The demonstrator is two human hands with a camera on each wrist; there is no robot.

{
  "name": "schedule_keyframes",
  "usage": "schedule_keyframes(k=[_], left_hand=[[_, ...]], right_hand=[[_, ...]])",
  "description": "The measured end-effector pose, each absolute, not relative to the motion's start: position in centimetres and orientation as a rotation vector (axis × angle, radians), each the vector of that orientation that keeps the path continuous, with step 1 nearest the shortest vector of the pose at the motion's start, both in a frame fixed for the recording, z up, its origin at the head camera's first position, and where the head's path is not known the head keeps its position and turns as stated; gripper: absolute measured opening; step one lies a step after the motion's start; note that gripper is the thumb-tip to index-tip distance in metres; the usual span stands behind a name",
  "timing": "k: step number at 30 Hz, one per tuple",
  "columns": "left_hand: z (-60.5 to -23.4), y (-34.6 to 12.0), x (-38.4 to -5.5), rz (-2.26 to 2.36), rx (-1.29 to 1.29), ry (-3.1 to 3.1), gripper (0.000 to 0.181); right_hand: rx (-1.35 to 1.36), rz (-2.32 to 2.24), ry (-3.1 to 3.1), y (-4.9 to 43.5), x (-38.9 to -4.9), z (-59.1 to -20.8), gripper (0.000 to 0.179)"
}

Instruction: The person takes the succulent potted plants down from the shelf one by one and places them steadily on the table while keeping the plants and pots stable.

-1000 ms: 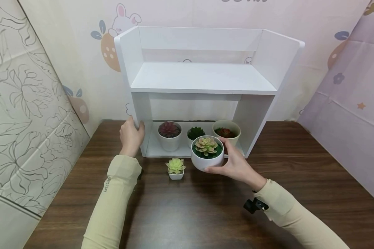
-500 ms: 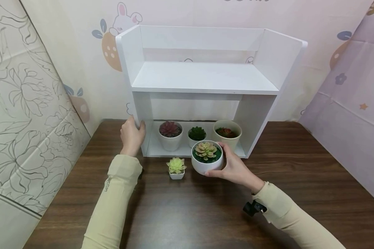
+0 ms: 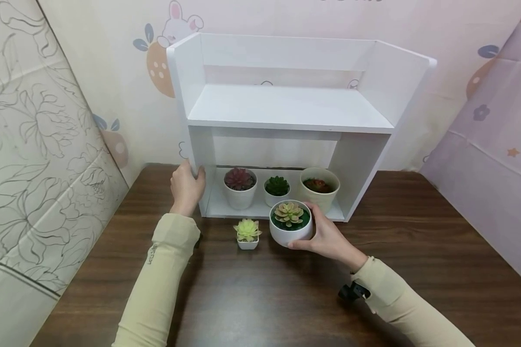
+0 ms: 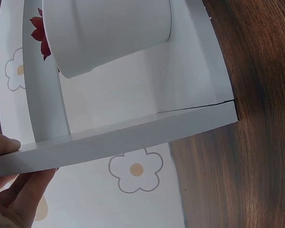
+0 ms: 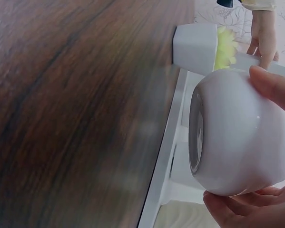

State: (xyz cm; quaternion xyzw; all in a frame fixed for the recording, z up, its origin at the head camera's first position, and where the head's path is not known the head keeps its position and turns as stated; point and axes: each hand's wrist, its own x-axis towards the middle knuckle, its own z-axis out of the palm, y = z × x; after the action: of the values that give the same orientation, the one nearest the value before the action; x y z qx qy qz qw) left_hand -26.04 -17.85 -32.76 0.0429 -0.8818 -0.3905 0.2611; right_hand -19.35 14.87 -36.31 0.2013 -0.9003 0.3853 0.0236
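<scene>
My right hand (image 3: 330, 237) holds a round white pot with a pale green succulent (image 3: 289, 215), thumb and fingers on opposite sides. In the right wrist view the underside of this white pot (image 5: 247, 133) shows, raised off the table. My left hand (image 3: 187, 189) grips the left side panel of the white shelf (image 3: 286, 126); in the left wrist view the thumb and fingers lie on either side of the panel (image 4: 118, 137). To the left of the held pot, a small square pot with a yellow-green succulent (image 3: 248, 233) stands on the table before the shelf.
On the lower shelf board stand a pot with a dark red succulent (image 3: 239, 189), a small pot with a dark green succulent (image 3: 277, 191) and a cream pot with a reddish plant (image 3: 319, 188). The brown wooden table (image 3: 260, 299) extends to the patterned wall coverings.
The right hand has lowered the succulent pot slightly toward the table in front of the shelf. The left hand keeps its hold on the panel. The head view has shifted a little.
</scene>
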Motion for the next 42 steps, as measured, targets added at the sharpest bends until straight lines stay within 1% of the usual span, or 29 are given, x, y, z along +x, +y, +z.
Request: schedule_keyframes(k=[42], left_hand=[[-32.8, -17.8, -26.0, -1.044, 0.093, -2.357, 0.033]], right_hand=[[0.601, 1.237, -2.871, 15.5, -19.8, -38.0, 0.098]])
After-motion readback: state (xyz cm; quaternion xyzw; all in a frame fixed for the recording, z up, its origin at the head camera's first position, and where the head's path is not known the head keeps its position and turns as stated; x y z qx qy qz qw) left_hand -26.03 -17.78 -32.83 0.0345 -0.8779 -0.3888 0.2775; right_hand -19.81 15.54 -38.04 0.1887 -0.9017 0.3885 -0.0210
